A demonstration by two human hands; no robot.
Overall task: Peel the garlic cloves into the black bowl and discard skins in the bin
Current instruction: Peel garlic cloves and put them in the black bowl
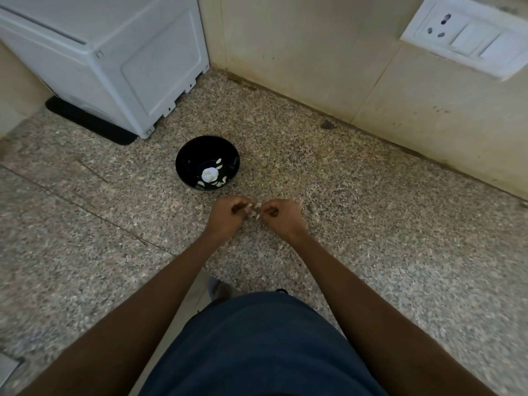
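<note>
The black bowl (185, 164) stands on the speckled stone counter (343, 224), with a white garlic head (210, 174) and several pale cloves in its bottom. Just in front of the bowl my left hand (227, 214) and my right hand (281, 215) meet with curled fingers. Between their fingertips they pinch a small pale garlic clove (255, 210); its skin and exact shape are too small to make out. No bin is in view.
A white appliance (114, 58) stands on a black mat (85, 121) at the back left. A tiled wall (314, 52) with a white socket and switch plate (471, 35) runs behind and to the right. The counter's front edge lies by my waist.
</note>
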